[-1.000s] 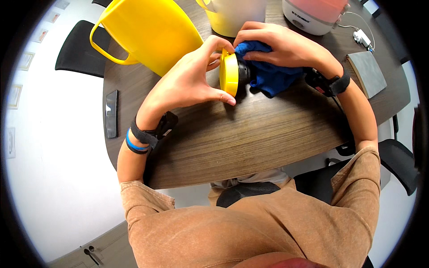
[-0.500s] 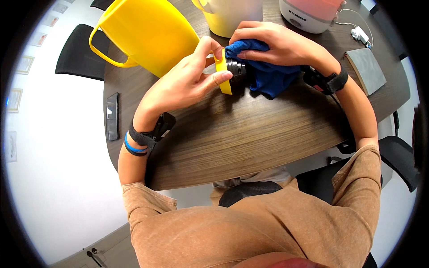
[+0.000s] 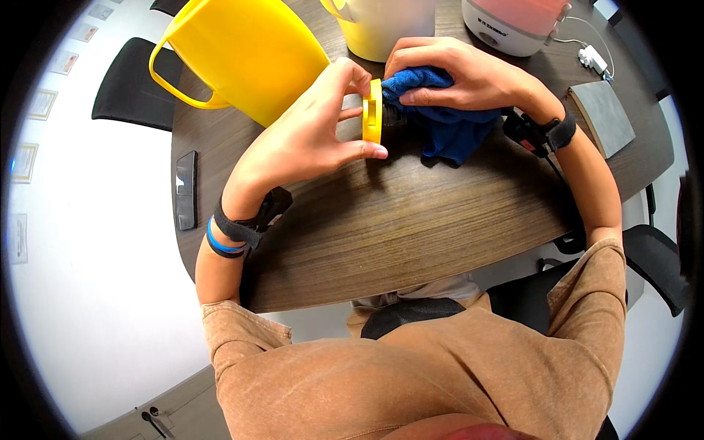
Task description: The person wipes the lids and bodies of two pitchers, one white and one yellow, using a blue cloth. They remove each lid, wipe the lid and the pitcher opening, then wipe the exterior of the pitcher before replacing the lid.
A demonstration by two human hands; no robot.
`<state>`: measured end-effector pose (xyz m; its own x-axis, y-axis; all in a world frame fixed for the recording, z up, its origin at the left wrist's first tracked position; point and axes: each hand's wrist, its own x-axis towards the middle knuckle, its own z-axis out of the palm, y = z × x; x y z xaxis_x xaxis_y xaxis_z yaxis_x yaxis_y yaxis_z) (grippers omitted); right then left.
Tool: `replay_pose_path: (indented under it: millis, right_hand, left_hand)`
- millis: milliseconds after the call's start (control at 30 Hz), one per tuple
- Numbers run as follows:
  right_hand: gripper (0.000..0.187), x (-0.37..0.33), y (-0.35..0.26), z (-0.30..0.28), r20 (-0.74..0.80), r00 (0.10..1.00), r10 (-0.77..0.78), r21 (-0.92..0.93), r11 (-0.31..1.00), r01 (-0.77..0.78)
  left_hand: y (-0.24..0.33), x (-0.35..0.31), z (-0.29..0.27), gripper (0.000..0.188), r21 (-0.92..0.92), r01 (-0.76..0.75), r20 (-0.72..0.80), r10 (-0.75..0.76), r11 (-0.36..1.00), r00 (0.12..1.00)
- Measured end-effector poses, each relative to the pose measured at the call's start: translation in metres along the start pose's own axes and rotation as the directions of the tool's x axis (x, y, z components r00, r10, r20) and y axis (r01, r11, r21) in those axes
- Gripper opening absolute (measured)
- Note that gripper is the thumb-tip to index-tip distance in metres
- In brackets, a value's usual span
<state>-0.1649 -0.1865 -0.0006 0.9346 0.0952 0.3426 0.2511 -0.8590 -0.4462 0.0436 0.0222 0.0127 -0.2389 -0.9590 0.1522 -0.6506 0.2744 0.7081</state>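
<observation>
Between the thumb and fingers of my left hand is a yellow lid with a black ringed underside, tipped on edge above the table. My right hand grips a bunched blue cloth, pressed against the lid's upper right side. Part of the black underside sits in shadow next to the cloth. Just left of my left hand, a large yellow pitcher lies on its side, its handle to the left. Beyond my right hand stands a yellow and whitish pitcher, cut off by the frame's top.
A pink and white appliance stands at the far right, near a white plug adapter with a cord. A grey notebook lies on the right, a black phone at the left edge of the wooden table. Black chairs surround it.
The lid has turned in my left hand, so its yellow top now shows more and its black underside less. My left thumb has slid down to the lid's lower edge.
</observation>
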Motion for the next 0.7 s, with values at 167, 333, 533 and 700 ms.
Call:
replay_pose_path:
  millis: [167,333,533,700]
  right_hand:
    - [0.033,-0.001,-0.004,0.003,0.015,0.998,0.066,-0.001,0.998,-0.066]
    - [0.034,-0.003,0.0,0.005,0.004,0.996,0.089,-0.055,0.995,-0.088]
    - [0.032,0.0,-0.011,0.001,0.035,0.997,0.069,-0.074,0.995,-0.066]
    - [0.029,-0.001,-0.014,0.003,-0.007,1.0,0.02,-0.05,0.999,-0.02]
  left_hand:
    - [0.003,-0.007,-0.001,0.045,0.005,0.019,0.049,-0.019,1.0,0.999]
    - [0.005,-0.001,-0.013,0.028,0.008,0.184,0.134,-0.183,0.983,0.974]
    - [-0.003,-0.004,-0.013,0.031,-0.29,0.128,0.142,-0.09,0.948,0.986]
    - [-0.003,-0.004,-0.006,0.07,-0.29,0.063,0.058,-0.049,0.955,0.997]
